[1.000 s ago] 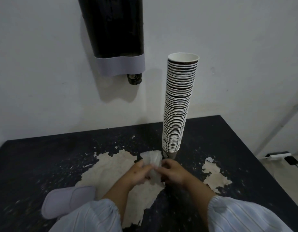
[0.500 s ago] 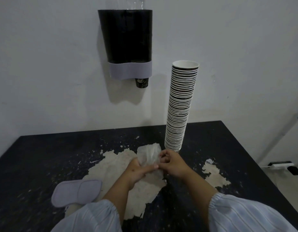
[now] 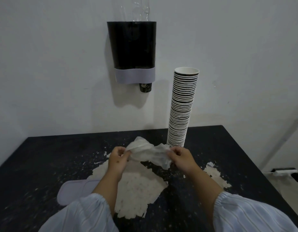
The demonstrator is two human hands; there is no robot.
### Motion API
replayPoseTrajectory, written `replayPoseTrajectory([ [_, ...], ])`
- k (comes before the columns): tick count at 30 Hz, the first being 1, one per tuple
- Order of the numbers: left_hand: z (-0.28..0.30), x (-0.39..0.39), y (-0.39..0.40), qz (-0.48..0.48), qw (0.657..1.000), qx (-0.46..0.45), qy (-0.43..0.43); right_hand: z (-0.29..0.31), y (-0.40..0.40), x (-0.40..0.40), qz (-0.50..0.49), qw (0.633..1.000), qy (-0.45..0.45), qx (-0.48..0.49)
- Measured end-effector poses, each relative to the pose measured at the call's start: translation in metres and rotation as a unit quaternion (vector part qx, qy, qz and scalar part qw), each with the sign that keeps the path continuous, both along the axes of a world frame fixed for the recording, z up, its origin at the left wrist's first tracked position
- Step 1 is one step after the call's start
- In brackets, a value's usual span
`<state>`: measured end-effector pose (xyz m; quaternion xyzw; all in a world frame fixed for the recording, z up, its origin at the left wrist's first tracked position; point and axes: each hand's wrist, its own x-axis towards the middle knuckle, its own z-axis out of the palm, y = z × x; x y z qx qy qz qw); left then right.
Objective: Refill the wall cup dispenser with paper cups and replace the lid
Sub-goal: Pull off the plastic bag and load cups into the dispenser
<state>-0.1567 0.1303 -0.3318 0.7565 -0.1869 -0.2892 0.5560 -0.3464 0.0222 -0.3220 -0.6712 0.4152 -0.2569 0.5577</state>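
Hands pinch a crumpled tissue [image 3: 149, 153] between them: left hand [image 3: 117, 159] one end; right hand [image 3: 180, 157] the other. Cup stack [image 3: 182, 109] stands upright on the table [image 3: 44, 156]; dispenser [image 3: 132, 52] hangs on the wall.

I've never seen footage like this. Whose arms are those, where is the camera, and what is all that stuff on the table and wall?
There is no machine here: a person wears a camera on the head, looking down at their own arms. The left hand and right hand each pinch one end of a thin crumpled plastic wrapper, stretched between them above the table. On the table stands a tall stack of paper cups. A pale lilac lid lies near the left sleeve. On the wall hangs the black cup dispenser, with one cup poking from its bottom.
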Motion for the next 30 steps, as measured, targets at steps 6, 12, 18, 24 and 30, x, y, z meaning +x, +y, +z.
replayPoseTrajectory([
  [6,0.013,0.021,0.006,0.032,0.999,0.010,-0.031,-0.001,-0.005,-0.008,-0.049,0.999,0.001,0.007],
  [12,0.027,0.038,0.007,0.108,0.993,-0.011,0.051,0.007,-0.010,-0.013,-0.081,0.995,-0.037,0.054],
  [18,0.038,0.042,0.011,0.167,0.953,-0.075,0.243,0.008,-0.013,-0.019,-0.093,0.989,-0.033,0.107],
  [24,0.048,0.051,0.017,0.173,0.953,-0.087,0.231,0.007,-0.018,-0.031,-0.114,0.987,-0.027,0.113],
  [30,0.051,0.051,0.019,0.166,0.960,-0.070,0.215,0.007,-0.023,-0.040,-0.159,0.977,-0.024,0.139],
])
